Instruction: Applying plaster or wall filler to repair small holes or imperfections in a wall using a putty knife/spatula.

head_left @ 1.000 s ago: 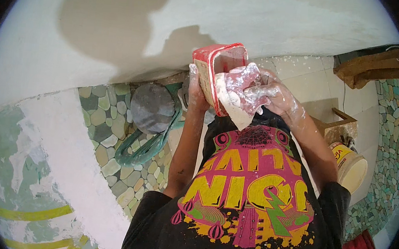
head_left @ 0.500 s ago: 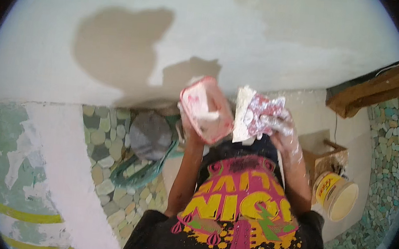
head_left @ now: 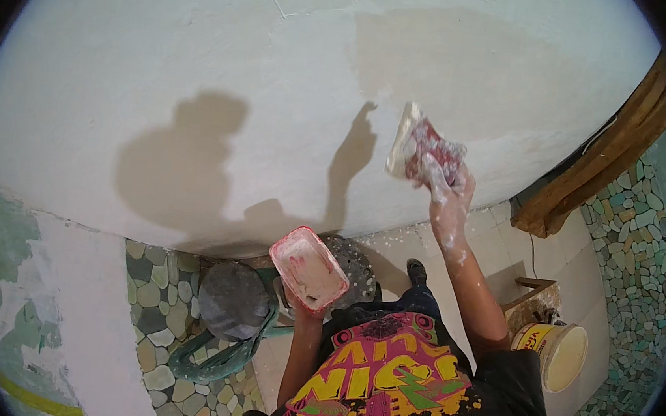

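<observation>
My right hand (head_left: 447, 185), spattered with white paste, grips a red putty knife (head_left: 436, 150) whose wide blade carries a white layer along its edge. It is raised in front of the pale wall (head_left: 297, 70), close to a darker, damp-looking patch (head_left: 464, 69). Whether the blade touches the wall, I cannot tell. Lower and to the left, my left hand (head_left: 305, 305) holds a red-rimmed rectangular tub (head_left: 309, 268) from beneath. Whitish paste coats the inside of the tub. Most of the left fingers are hidden under it.
A yellow-labelled bucket (head_left: 562, 355) stands by a small wooden stool (head_left: 535, 301) at right. A thick wooden beam (head_left: 590, 167) leans along the wall's right end. On the left are a round grey lid-like object (head_left: 234, 301), a green chair-like frame (head_left: 212, 364) and pebble-patterned flooring (head_left: 174, 392).
My right hand has lifted the putty knife up and away from the tub toward the wall. My left hand and the tub have moved lower and slightly left.
</observation>
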Demonstrator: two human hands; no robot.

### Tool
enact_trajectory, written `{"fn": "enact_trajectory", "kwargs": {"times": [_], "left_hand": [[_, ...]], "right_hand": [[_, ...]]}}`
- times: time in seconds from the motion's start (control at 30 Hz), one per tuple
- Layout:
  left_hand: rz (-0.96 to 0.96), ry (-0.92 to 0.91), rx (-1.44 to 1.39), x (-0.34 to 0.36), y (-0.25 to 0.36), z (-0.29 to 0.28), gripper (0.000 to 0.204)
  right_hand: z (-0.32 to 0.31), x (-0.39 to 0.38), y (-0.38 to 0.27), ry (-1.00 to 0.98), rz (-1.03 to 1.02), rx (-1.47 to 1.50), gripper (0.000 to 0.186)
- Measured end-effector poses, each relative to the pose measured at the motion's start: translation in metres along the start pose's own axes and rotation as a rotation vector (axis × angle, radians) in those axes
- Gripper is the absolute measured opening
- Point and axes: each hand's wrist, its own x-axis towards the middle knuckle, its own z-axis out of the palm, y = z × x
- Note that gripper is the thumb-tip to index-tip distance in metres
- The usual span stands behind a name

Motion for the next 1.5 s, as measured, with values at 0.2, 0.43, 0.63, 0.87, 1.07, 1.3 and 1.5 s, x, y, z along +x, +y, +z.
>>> {"fn": "enact_trajectory", "kwargs": {"times": [0.2, 0.43, 0.63, 0.87, 1.07, 1.3, 1.5], "left_hand": [[-0.004, 0.017, -0.046, -0.005, 0.004, 0.008, 0.061], [0.17, 0.078, 0.038, -0.032, 0.019, -0.024, 0.06], [0.201, 0.048, 0.109, -0.04, 0.023, -0.021, 0.063], [0.175, 0.036, 0.062, -0.035, 0.025, -0.014, 0.062], [0.165, 0.042, 0.104, -0.038, 0.023, -0.016, 0.063], [0.09, 0.141, 0.11, -0.043, 0.009, -0.01, 0.064], [0.117, 0.192, 0.143, -0.044, -0.011, 0.014, 0.066]], "right_hand": [[0.037, 0.045, 0.004, 0.093, -0.786, -0.604, 0.035], [0.028, 0.053, 0.083, 0.086, -1.008, -1.1, 0.057], [0.023, 0.084, 0.144, -0.09, -1.016, -1.332, 0.063], [-0.021, 0.039, 0.199, -0.262, -0.709, -1.415, 0.064], [-0.05, -0.033, 0.202, -0.177, -0.372, -1.242, 0.063], [-0.068, -0.044, 0.167, -0.162, -0.438, -1.092, 0.057], [-0.061, -0.019, 0.135, -0.226, -0.477, -0.897, 0.052]]}}
